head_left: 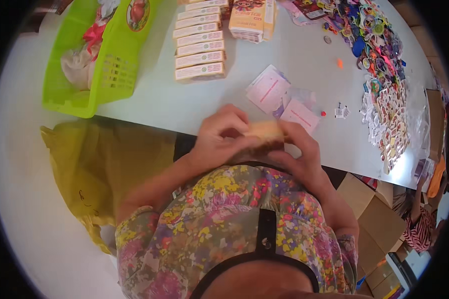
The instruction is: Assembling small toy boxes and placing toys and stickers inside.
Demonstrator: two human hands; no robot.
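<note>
Close to my body at the table's near edge, a small yellow-orange box [265,130] is held between my two hands, smeared by motion. My left hand [217,135] grips its left end, thumb toward the box. On the other end are the curled fingers and thumb of my right hand [304,148]. Just beyond lie pink printed cards [268,90] and another pink card [300,115], with a clear plastic piece by them. Farther off stands a row of similar small boxes [199,55], and beside it a stack of orange-yellow cartons [253,21].
A green plastic basket [97,99] with cloth-like items stands at the left. Heaps of colourful trinkets [379,45] and small printed pieces [391,114] line the table's right side. A yellow bag [80,169] hangs below left; cardboard boxes [379,219] and another person [418,226] are at right.
</note>
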